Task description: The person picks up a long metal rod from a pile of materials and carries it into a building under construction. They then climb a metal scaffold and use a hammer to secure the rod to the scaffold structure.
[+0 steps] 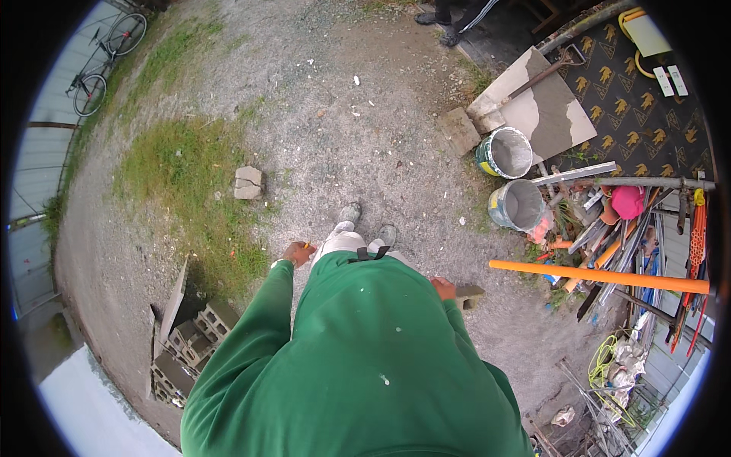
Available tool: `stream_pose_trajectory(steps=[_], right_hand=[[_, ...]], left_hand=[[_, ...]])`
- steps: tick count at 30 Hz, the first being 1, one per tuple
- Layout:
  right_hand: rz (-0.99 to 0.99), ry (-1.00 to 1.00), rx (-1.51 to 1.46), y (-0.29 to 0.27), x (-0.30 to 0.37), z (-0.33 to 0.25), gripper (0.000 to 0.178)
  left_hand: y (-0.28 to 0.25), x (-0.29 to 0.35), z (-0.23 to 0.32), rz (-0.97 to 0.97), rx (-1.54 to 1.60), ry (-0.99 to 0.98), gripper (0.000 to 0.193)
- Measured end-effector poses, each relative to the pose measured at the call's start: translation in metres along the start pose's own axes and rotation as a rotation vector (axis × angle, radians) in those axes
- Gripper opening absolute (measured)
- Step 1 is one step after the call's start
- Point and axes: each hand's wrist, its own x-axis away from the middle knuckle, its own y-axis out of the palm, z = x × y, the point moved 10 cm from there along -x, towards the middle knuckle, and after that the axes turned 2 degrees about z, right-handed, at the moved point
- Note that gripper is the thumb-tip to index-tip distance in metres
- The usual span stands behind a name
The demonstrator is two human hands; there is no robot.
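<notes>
My left hand (298,254) hangs at my left side with its fingers closed around a small orange-yellow thing (307,245), too small to name. A light band circles that wrist. On my other side, my right hand (442,288) shows only in part beside the green sweatshirt (373,343); its fingers are mostly hidden. A grey concrete block (470,296) appears right beside it, and I cannot tell whether the hand touches it. My dusty shoes (350,213) stand on gravel between both hands.
Two buckets (508,152), a shovel (533,80) on a board and a long orange pipe (594,275) lie to the right, by piled scrap. Hollow blocks (217,320) are stacked at left. A cracked block (248,183) sits ahead. Another person's legs (457,19) show at the top.
</notes>
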Motion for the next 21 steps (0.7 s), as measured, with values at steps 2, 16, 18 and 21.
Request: stream_pose_trajectory(steps=[2,16,18,21], right_hand=[[-0.047,0.008,0.036,-0.003,0.001,-0.002,0.019],[-0.040,0.165,0.046,-0.020,0.011,-0.048,0.018],[0.000,0.158,0.059,-0.008,0.013,-0.064,0.017],[-0.017,0.099,0.054,0.022,0.026,-0.093,0.017]], left_hand=[[0.011,-0.009,-0.033,0.027,0.025,0.013,0.048],[0.003,-0.019,-0.082,0.014,0.222,-0.198,0.052],[0.000,-0.034,-0.098,0.000,0.202,-0.192,0.052],[-0.022,-0.050,-0.099,0.045,0.249,-0.152,0.049]])
